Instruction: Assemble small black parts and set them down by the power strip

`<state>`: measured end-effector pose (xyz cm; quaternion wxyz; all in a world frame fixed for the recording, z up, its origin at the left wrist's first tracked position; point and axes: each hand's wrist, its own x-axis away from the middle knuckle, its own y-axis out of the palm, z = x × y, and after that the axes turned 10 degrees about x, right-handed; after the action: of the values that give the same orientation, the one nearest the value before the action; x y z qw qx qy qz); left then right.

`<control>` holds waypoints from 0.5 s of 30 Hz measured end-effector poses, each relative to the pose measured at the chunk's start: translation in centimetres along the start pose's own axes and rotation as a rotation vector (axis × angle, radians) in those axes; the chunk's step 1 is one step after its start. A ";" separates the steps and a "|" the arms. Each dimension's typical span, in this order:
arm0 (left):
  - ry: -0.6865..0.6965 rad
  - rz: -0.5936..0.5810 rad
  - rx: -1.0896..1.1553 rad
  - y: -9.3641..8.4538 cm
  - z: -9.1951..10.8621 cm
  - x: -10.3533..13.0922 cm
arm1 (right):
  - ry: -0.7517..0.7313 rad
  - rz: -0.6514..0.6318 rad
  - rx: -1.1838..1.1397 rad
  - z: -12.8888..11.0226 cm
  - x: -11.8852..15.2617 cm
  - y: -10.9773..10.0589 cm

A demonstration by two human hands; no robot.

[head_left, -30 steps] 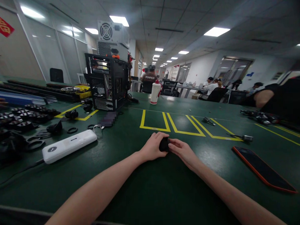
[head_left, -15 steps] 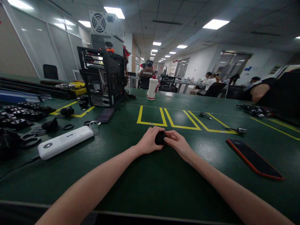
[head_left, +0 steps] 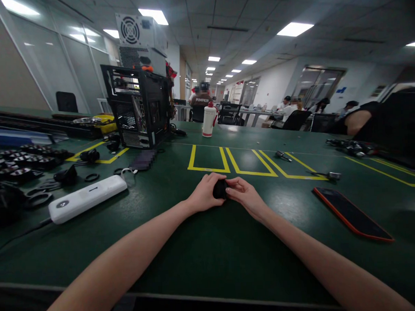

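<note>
A small round black object (head_left: 219, 189) is between my two hands, just above or on the green table (head_left: 211, 247); its underside is hidden. My left hand (head_left: 206, 192) curls round its left side, fingers over the far edge and thumb along the near edge. On the right, my right hand (head_left: 242, 193) pinches the object's right side with thumb and fingertips. Yellow tape outlines (head_left: 208, 169) lie just beyond the hands.
To the left are a white power strip (head_left: 88, 197), black rings (head_left: 39, 199) and an open computer case (head_left: 140, 105). A white cup (head_left: 208, 122) stands behind. On the right lie an orange-edged phone-like slab (head_left: 352, 214) and a small metal part (head_left: 333, 176).
The view has shifted slightly. Both hands keep their places around the black object, with hardly any change in the fingers.
</note>
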<state>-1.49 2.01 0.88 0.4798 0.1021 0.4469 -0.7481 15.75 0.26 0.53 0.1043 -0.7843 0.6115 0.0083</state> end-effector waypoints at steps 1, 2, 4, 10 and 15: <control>0.002 0.005 0.000 0.0 0.0 0.0 | 0.009 0.009 -0.001 0.0 -0.1 0.0; 0.004 0.008 0.000 0.0 -0.1 0.0 | 0.019 0.014 -0.002 0.1 -0.2 0.0; 0.004 0.011 0.003 0.0 -0.1 0.0 | 0.040 0.008 0.005 0.2 -0.3 -0.1; 0.002 0.004 0.000 0.0 0.1 0.0 | -0.022 -0.018 0.047 0.1 -0.1 -0.1; 0.008 0.009 -0.012 0.1 0.0 0.0 | 0.005 -0.004 0.002 0.0 0.0 0.0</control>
<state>-1.42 2.05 0.84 0.4821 0.1042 0.4525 -0.7429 15.74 0.26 0.51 0.1038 -0.7856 0.6100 0.0055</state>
